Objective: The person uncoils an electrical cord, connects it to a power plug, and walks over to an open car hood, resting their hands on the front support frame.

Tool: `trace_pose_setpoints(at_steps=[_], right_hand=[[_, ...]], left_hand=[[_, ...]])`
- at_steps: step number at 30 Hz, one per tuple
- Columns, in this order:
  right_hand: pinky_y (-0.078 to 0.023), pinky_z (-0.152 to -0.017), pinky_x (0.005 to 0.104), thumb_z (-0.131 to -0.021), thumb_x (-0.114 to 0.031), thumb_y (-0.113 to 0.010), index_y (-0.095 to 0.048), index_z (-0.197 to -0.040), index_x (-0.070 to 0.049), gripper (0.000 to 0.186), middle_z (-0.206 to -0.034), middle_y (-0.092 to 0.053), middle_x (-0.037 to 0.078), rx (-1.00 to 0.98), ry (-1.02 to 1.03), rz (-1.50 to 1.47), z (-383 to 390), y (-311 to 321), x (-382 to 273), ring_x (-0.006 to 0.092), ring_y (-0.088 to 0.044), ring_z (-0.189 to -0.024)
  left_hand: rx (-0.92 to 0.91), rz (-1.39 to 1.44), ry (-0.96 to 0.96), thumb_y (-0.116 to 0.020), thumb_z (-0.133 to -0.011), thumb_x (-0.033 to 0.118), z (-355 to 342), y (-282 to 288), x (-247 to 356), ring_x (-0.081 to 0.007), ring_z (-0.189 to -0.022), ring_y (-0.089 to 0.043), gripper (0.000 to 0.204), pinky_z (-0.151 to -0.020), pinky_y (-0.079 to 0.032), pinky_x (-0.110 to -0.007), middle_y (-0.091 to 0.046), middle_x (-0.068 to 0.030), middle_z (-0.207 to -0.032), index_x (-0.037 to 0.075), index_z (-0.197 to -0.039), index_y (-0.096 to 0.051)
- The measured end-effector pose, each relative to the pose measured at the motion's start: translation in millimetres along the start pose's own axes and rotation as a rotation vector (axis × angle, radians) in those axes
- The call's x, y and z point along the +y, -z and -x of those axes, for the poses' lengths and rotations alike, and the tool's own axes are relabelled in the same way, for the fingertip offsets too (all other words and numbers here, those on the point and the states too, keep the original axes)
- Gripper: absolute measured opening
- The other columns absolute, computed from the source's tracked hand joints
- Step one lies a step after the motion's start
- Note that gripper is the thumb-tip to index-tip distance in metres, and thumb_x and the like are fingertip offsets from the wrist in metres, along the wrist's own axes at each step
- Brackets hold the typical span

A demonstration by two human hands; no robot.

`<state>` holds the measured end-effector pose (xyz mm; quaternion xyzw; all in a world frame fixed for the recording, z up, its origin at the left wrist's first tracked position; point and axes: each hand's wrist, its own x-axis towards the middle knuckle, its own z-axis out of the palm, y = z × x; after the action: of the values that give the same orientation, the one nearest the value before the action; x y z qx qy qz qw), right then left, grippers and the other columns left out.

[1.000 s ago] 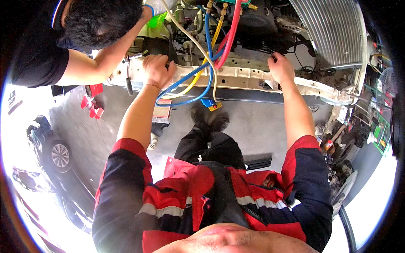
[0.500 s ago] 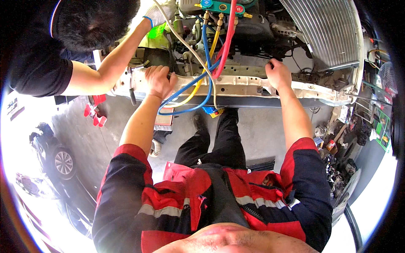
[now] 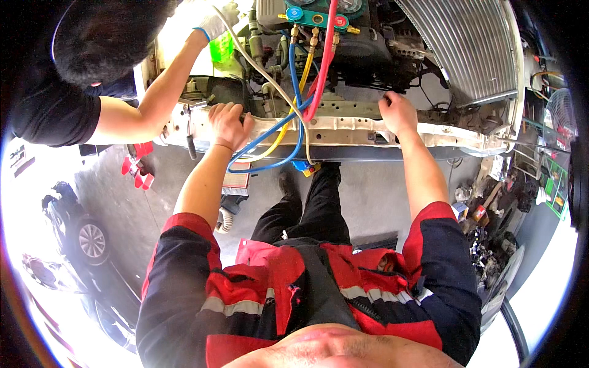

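Note:
My left hand [image 3: 229, 126] is closed over the upper edge of a pale metal front crossmember [image 3: 343, 127] of a car, its fingers curled and partly hidden. Farther right along the same beam, my right hand [image 3: 399, 113] is also curled over the edge. Between them hang a blue hose [image 3: 270, 132], a yellow hose [image 3: 279, 141], a red hose [image 3: 323, 67] and a thin beige hose [image 3: 270, 61]. The coloured hoses run to a green gauge manifold [image 3: 316, 19] with blue and red knobs above the engine bay.
At the left a co-worker [image 3: 107, 61] in a black shirt leans over the engine bay, a gloved hand [image 3: 215, 18] near a bright green patch. A ribbed metal panel [image 3: 463, 46] stands at the right. Parts and clutter [image 3: 491, 233] lie on the floor at right; another car [image 3: 92, 239] is at left.
The view has shifted slightly. The co-worker's head has moved a little up and left. Both my hands stay on the crossmember, and the hoses hang much as before.

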<state>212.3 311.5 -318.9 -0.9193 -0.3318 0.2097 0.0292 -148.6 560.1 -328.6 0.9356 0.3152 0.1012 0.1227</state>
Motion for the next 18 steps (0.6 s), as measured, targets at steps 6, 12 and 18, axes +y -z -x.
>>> trace_pose_setpoints(at_steps=[6,12,18], right_hand=[[-0.052,-0.087,0.0469,-0.09,-0.04,-0.054,-0.067,-0.113,-0.012,0.038,-0.109,-0.07,0.016,0.019,0.013,0.0,1,-2,0,0.0359,-0.066,-0.102],[-0.052,-0.09,0.0457,-0.09,-0.039,-0.054,-0.067,-0.115,-0.011,0.04,-0.115,-0.069,0.016,-0.021,-0.01,-0.02,-1,2,-3,0.0355,-0.065,-0.105],[-0.052,-0.09,0.0457,-0.09,-0.039,-0.054,-0.068,-0.112,-0.01,0.039,-0.112,-0.069,0.016,0.001,-0.017,-0.005,4,8,-7,0.0355,-0.065,-0.104]], left_hand=[[0.015,0.003,-0.01,-0.063,-0.078,0.027,2,-1,-2,-0.0322,-0.086,-0.059,0.019,-0.088,-0.043,-0.046,-0.061,-0.0093,-0.08,0.009,-0.076,-0.059],[0.04,0.02,-0.009,-0.063,-0.077,0.026,2,-1,-1,-0.0323,-0.083,-0.058,0.018,-0.087,-0.043,-0.046,-0.061,-0.0097,-0.078,0.009,-0.073,-0.058],[0.021,0.029,0.005,-0.063,-0.077,0.026,1,0,1,-0.0313,-0.085,-0.059,0.017,-0.088,-0.042,-0.044,-0.061,-0.0102,-0.079,0.009,-0.072,-0.058]])
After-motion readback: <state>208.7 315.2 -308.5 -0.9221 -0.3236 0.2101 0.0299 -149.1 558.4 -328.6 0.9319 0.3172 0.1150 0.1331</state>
